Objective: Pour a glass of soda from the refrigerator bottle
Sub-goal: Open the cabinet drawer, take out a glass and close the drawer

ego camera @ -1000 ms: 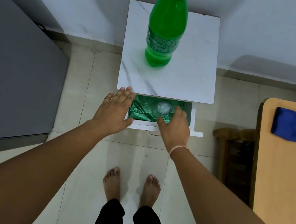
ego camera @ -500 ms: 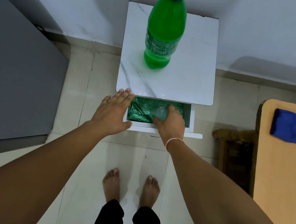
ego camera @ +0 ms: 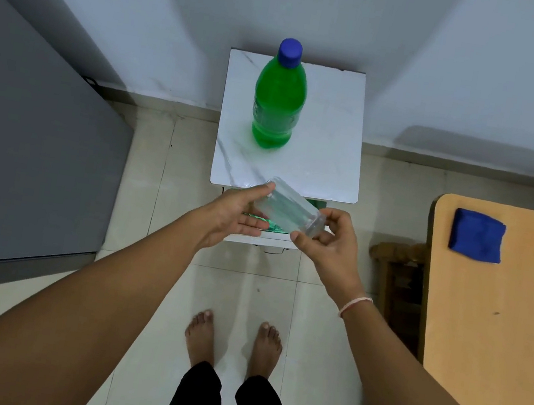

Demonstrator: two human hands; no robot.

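both hands, left hand (ego camera: 234, 213) and right hand (ego camera: 329, 242), are holding a tilted glass (ego camera: 288, 209) above the open drawer (ego camera: 254, 240); standing it upright beside the bottle (ego camera: 279, 100) seems wise.

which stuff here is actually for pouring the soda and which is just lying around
For the job:
- green soda bottle, capped, upright on the white side table
- clear glass, held sideways between left hand and right hand

Lying about:
- blue cloth on the wooden table
- grey refrigerator

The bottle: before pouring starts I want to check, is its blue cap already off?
No, the blue cap sits on the green bottle, standing on the white table.
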